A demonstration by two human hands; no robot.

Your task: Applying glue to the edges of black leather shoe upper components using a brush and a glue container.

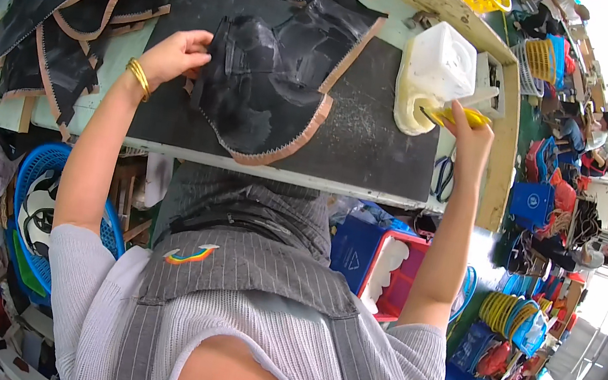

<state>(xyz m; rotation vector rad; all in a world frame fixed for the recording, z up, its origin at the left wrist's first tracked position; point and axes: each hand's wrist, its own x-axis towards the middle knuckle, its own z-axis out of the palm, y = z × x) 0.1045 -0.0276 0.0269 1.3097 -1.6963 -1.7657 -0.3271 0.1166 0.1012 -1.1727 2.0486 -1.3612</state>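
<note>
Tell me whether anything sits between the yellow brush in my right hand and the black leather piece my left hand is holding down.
Nothing visible does. The yellow brush is at the white glue tub; only bare black mat separates it from the black leather piece.

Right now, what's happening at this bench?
A person is working at a bench covered by a dark mat. The left hand rests on the edge of a black cut fabric piece with tan zigzag trim, which lies flat on the mat. The right hand holds a yellow-handled tool at the mouth of a white plastic jug standing at the right of the mat. More trimmed black pieces are piled at the upper left. Other people work farther off at the right.
</note>
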